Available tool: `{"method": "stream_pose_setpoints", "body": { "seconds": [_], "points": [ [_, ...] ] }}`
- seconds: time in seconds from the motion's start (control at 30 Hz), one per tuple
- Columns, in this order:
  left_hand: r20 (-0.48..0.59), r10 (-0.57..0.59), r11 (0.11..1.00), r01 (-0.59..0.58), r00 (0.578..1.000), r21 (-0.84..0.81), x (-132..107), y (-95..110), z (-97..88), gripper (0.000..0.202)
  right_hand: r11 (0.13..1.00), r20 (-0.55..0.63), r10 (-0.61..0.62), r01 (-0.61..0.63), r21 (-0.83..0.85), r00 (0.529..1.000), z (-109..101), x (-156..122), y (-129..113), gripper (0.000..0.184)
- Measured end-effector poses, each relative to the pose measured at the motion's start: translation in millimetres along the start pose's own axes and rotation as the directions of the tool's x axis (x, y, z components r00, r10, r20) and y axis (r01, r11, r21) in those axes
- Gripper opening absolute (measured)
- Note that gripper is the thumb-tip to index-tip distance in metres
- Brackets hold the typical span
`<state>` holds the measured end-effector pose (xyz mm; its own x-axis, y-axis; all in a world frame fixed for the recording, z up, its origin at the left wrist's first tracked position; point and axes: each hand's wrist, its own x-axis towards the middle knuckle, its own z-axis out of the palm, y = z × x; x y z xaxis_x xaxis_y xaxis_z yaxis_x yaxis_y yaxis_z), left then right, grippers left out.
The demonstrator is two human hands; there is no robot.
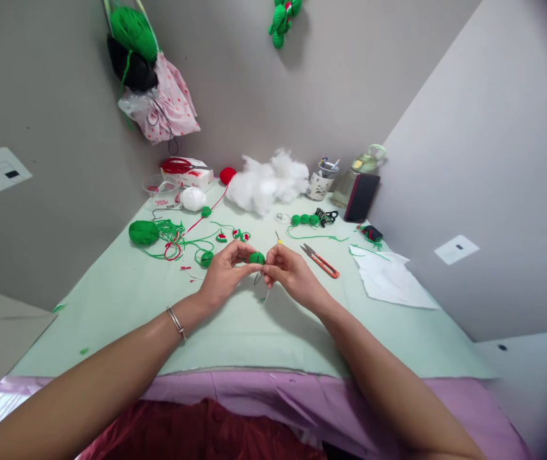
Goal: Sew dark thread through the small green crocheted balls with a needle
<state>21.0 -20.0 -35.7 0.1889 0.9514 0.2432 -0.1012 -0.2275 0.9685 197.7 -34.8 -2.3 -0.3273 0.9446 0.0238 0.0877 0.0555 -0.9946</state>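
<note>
My left hand (223, 271) and my right hand (290, 271) meet above the pale green table (124, 300). Between their fingertips sits a small green crocheted ball (256, 257). The left fingers pinch the ball from the left. The right fingers are closed around a thin crochet hook (268, 291) whose shaft slants down below the hands and whose yellow-tipped end shows above them. A metal bangle (176, 322) circles my left wrist.
Green yarn (144, 232) with tangled green and red strands lies at the left. Small green crocheted pieces (305, 220), orange snips (321, 260), white stuffing (266, 182), a cup of tools (321, 180), a dark phone (362, 197) and white paper (388, 278) surround the hands.
</note>
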Motion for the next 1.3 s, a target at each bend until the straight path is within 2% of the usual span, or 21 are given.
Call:
{"method": "stream_pose_setpoints", "body": {
  "seconds": [0.3, 0.37, 0.5, 0.57, 0.67, 0.87, 0.97, 1.07, 1.13, 1.2, 1.3],
  "points": [
    [-0.015, -0.071, 0.997, 0.07, 0.997, -0.042, 2, 2, -4.5, 0.03, 0.968, 0.142, -0.021, 0.056, -0.244, 0.99, -16, -1, 1, 0.017],
    [0.005, -0.086, 0.994, 0.086, 0.996, -0.063, 2, 3, -4.2, 0.03, 0.935, 0.101, -0.065, 0.096, -0.341, 0.993, -17, 0, 4, 0.02],
    [0.074, -0.11, 0.99, 0.116, 0.991, -0.08, 1, 3, -3.8, 0.031, 0.852, -0.074, -0.176, 0.114, -0.511, 0.982, -17, 3, 7, 0.037],
    [0.123, -0.122, 0.987, 0.134, 0.985, -0.09, 1, 3, -4.3, 0.032, 0.891, -0.073, -0.151, 0.104, -0.442, 0.986, -19, 3, 5, 0.038],
    [0.214, -0.127, 0.983, 0.152, 0.969, -0.103, 2, 4, -4.8, 0.031, 0.968, -0.001, -0.081, 0.078, -0.238, 0.997, -22, 2, 0, 0.035],
    [0.27, -0.205, 0.964, 0.241, 0.941, -0.111, 1, 4, -1.7, 0.036, 0.997, 0.015, 0.068, -0.068, -0.039, 0.998, -22, 5, 0, 0.029],
    [0.325, -0.201, 0.963, 0.247, 0.924, -0.107, 0, 4, -0.2, 0.037, 0.989, -0.046, 0.121, -0.117, 0.095, 0.992, -23, 9, 5, 0.023],
    [0.385, -0.201, 0.964, 0.252, 0.901, -0.087, -1, 4, -0.3, 0.037, 0.956, -0.213, 0.123, -0.058, 0.288, 0.969, -34, 14, 5, 0.024],
    [0.422, -0.215, 0.962, 0.266, 0.881, -0.065, -1, 5, -1.2, 0.037, 0.911, -0.281, 0.163, -0.034, 0.412, 0.946, -43, 14, 2, 0.028],
    [0.46, -0.227, 0.959, 0.281, 0.858, -0.051, -2, 8, -2.6, 0.04, 0.862, -0.246, 0.216, -0.067, 0.502, 0.945, -49, 14, -2, 0.032],
    [0.519, -0.228, 0.946, 0.313, 0.824, -0.081, -3, 14, -4.0, 0.04, 0.828, -0.094, 0.205, -0.121, 0.547, 0.974, -52, 13, -6, 0.032]
  ]
}}
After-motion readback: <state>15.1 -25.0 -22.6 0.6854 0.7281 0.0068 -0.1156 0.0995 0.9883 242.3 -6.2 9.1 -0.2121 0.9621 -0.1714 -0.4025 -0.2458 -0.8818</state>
